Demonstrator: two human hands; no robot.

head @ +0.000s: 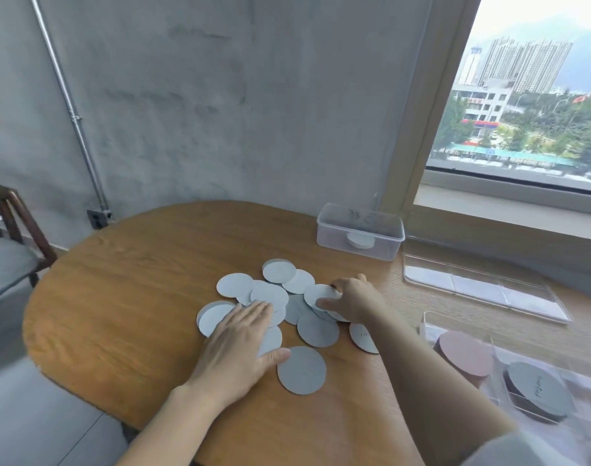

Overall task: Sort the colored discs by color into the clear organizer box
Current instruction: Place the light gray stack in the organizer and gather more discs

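Pale grey round card discs (317,329): a loose, overlapping pile at the centre of the oval wooden table (119,297).
Left hand (233,348): flat, fingers straight, pressing on the pile's left side.
Right hand (354,299): pinching one grey disc (321,292) at the pile's right edge.
Clear plastic organizer box (425,326): right of the pile, holding a pinkish disc stack (465,353) and a grey-topped stack (539,388) in separate compartments.

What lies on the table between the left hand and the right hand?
Overlapping grey discs, in the head view. The left hand presses on some; the right hand pinches one.
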